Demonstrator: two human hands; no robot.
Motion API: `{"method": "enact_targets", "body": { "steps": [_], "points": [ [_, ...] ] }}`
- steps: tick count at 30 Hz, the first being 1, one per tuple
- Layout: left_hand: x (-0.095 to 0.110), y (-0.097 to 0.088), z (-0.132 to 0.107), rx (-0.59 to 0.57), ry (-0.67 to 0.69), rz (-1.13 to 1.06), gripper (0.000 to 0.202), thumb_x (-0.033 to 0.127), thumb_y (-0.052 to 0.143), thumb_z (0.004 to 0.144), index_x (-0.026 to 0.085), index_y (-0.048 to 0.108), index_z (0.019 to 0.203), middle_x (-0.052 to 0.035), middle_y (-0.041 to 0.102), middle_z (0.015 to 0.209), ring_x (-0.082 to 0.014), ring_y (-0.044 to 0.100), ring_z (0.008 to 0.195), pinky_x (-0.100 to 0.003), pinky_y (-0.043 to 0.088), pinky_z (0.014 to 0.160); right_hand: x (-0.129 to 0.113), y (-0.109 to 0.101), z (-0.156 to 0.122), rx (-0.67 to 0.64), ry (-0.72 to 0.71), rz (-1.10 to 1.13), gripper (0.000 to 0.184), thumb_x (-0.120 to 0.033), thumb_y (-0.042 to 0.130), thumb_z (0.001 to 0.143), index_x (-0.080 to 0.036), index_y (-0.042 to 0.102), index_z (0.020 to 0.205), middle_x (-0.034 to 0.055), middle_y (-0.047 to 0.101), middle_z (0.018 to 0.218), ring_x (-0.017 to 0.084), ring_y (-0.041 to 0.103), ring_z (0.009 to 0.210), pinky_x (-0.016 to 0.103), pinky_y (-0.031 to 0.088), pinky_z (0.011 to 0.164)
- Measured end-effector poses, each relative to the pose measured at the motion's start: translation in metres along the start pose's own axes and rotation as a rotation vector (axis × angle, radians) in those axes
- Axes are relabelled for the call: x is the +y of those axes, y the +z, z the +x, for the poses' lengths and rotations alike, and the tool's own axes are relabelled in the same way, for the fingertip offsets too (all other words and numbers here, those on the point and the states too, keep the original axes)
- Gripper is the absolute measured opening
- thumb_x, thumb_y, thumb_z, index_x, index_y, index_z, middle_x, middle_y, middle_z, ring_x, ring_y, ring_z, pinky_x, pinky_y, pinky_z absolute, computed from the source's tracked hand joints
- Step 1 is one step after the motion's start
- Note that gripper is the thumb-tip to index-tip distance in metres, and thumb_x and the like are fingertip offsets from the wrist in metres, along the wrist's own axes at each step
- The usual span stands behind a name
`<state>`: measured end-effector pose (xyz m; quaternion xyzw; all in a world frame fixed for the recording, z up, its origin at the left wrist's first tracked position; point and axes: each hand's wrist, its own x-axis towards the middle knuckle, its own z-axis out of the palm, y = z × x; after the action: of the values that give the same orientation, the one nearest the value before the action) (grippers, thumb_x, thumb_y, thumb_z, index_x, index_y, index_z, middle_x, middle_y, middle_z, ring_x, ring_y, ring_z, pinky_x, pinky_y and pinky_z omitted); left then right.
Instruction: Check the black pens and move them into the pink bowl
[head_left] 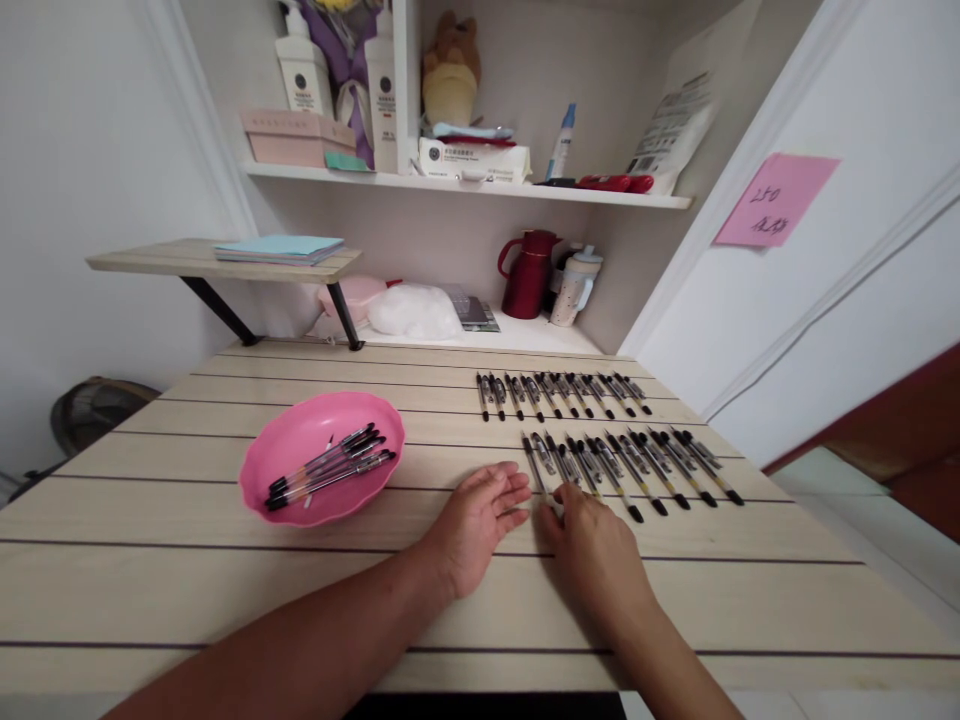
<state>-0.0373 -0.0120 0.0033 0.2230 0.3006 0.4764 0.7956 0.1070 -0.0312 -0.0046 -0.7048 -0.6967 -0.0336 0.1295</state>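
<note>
My right hand (596, 540) is at the near left end of the front row, its thumb and fingers closed around the lower end of a pen (534, 464). That pen's tip points away from me, and its near end is hidden by my fingers. To its left, my left hand (484, 515) hovers or rests palm inward with fingers stretched, holding nothing. More pens (656, 460) with black ends lie side by side in the front row, short black-and-clear caps among them. A pink bowl (262, 440) at left holds several pens (330, 465) in a loose pile.
Behind lies a second row of pens (562, 395). A small raised shelf (150, 255) with notebooks (277, 248) stands at the back left. Along the back are a white plastic bag (416, 312), a red jug (529, 275) and a tumbler (576, 288), below a loaded wall shelf (375, 178).
</note>
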Motion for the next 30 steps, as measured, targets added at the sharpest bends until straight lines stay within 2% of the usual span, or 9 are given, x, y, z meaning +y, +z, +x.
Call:
{"method": "enact_targets", "body": {
  "steps": [5, 10, 17, 25, 28, 30],
  "points": [
    [0.0, -0.001, 0.001, 0.006, -0.013, -0.007, 0.032, 0.03, 0.059, 0.074, 0.016, 0.056, 0.103, -0.013, 0.056, 0.113, -0.0224, 0.052, 0.106, -0.037, 0.037, 0.092, 0.011, -0.002, -0.013, 0.019, 0.021, 0.026, 0.017, -0.025, 0.04, 0.085, -0.019, 0.051, 0.074, 0.0051, 0.063, 0.065, 0.017, 0.058, 0.056, 0.026, 0.026, 0.047],
    [0.0, -0.005, 0.004, -0.042, -0.039, -0.026, 0.039, 0.034, 0.055, 0.077, 0.018, 0.053, 0.113, -0.0134, 0.047, 0.128, -0.023, 0.041, 0.12, -0.036, 0.029, 0.102, 0.02, -0.005, -0.026, 0.022, 0.057, 0.038, 0.022, -0.026, 0.037, 0.086, -0.021, 0.051, 0.07, 0.0036, 0.063, 0.061, 0.017, 0.057, 0.052, 0.026, 0.024, 0.046],
    [0.003, -0.003, 0.008, -0.02, -0.042, 0.016, 0.045, 0.038, 0.048, 0.081, 0.018, 0.046, 0.121, -0.0127, 0.036, 0.137, -0.0218, 0.034, 0.126, -0.035, 0.027, 0.104, 0.016, -0.005, -0.034, 0.033, 0.026, 0.083, 0.021, -0.025, 0.035, 0.087, -0.022, 0.051, 0.074, 0.0023, 0.063, 0.069, 0.017, 0.058, 0.057, 0.025, 0.026, 0.048],
    [0.021, 0.009, -0.002, 0.09, -0.06, 0.308, 0.055, 0.042, 0.059, 0.074, 0.015, 0.048, 0.12, -0.0185, 0.038, 0.135, -0.026, 0.037, 0.124, -0.037, 0.028, 0.102, 0.018, 0.001, -0.047, 0.081, -0.045, 0.117, 0.024, -0.026, 0.031, 0.089, -0.021, 0.054, 0.083, 0.0035, 0.064, 0.077, 0.016, 0.059, 0.06, 0.026, 0.03, 0.049],
    [0.03, 0.016, -0.007, 0.076, -0.041, 0.463, 0.053, 0.046, 0.059, 0.072, 0.016, 0.052, 0.115, -0.0181, 0.042, 0.132, -0.0274, 0.04, 0.121, -0.039, 0.03, 0.099, 0.026, 0.0, -0.045, 0.083, -0.011, 0.072, 0.025, -0.028, 0.031, 0.089, -0.022, 0.055, 0.085, 0.0037, 0.064, 0.08, 0.017, 0.06, 0.06, 0.027, 0.03, 0.048],
    [0.044, 0.019, -0.012, 0.052, 0.015, 0.627, 0.048, 0.046, 0.057, 0.073, 0.019, 0.056, 0.113, -0.0149, 0.045, 0.13, -0.0272, 0.041, 0.121, -0.04, 0.03, 0.099, 0.033, 0.0, -0.044, 0.084, 0.02, 0.049, 0.025, -0.029, 0.031, 0.089, -0.022, 0.055, 0.086, 0.0037, 0.064, 0.083, 0.017, 0.06, 0.059, 0.027, 0.031, 0.048]
  ]
}}
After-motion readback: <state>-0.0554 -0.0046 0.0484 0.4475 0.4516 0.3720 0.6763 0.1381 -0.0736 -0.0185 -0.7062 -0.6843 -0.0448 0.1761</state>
